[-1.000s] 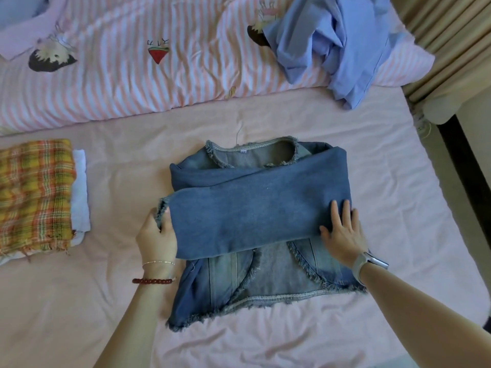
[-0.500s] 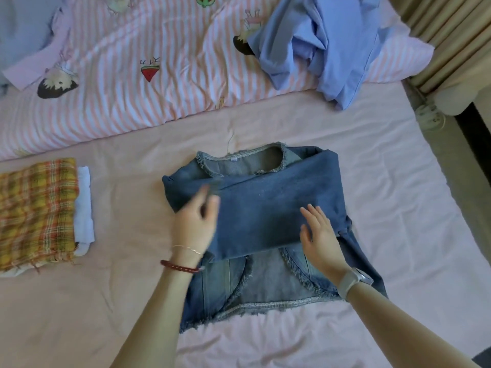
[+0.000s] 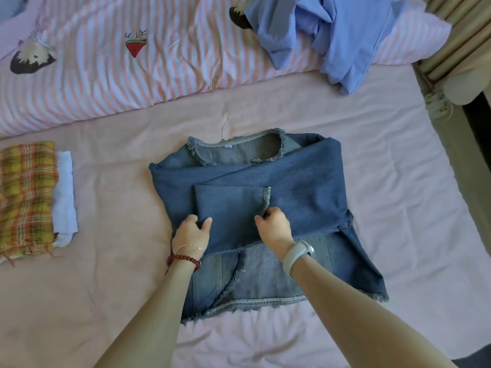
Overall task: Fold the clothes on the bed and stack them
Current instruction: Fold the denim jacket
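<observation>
A blue denim jacket with frayed edges lies flat on the pink bed sheet, its sleeves crossed over the chest. The end of the top sleeve is doubled back toward the middle. My left hand grips the fold of that sleeve at its lower left. My right hand pinches the frayed cuff at the sleeve's lower right corner. At the left edge, a folded yellow plaid garment sits on top of a folded white one.
A pink-and-white striped duvet runs across the far side of the bed. A crumpled light blue garment lies on it at the upper right. Beige curtains and the bed's right edge are at the far right.
My left hand carried the sleeve's cuff end from the jacket's left side back over to the middle. My right hand left the sleeve's right part and took hold of the cuff.
</observation>
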The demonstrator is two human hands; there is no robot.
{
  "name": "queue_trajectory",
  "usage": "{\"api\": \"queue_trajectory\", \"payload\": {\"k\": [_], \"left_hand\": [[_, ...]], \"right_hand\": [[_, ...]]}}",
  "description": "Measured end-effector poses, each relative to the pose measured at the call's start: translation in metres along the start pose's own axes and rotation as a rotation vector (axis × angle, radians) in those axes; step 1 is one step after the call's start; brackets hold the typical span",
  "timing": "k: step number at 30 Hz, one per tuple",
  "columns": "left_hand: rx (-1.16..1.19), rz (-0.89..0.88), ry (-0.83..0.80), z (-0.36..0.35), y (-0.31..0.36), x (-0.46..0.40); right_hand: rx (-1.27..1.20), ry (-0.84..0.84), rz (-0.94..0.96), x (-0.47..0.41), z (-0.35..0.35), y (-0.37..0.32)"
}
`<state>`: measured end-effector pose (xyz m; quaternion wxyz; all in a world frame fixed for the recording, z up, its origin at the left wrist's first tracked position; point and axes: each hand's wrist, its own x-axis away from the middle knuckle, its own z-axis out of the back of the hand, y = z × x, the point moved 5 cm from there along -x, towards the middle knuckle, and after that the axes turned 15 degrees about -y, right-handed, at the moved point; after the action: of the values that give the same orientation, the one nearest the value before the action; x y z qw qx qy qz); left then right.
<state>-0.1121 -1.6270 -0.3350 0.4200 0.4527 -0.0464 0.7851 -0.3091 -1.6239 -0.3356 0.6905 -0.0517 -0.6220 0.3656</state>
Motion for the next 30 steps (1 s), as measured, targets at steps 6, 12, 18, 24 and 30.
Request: {"api": "queue_trajectory", "payload": {"k": [6, 12, 18, 24, 30], "left_hand": [[0.149, -0.217, 0.432, 0.018, 0.016, 0.021], [-0.462, -0.390, 0.347, -0.013, 0.032, 0.026], [-0.662, -0.343, -0.139, -0.094, 0.040, 0.016], [-0.684, -0.234, -0.266, -0.100, 0.039, 0.002], [-0.360, -0.278, -0.429, -0.072, 0.051, 0.011]], "right_hand": [[0.068, 0.180, 0.397, 0.021, -0.001, -0.033], [0.221, 0.452, 0.429, 0.038, 0.053, 0.005], [0.070, 0.318, -0.051, 0.026, 0.120, 0.103], [-0.114, 0.198, -0.005, 0.024, 0.126, 0.103], [0.009, 0.289, 0.244, 0.080, 0.097, 0.042]]}}
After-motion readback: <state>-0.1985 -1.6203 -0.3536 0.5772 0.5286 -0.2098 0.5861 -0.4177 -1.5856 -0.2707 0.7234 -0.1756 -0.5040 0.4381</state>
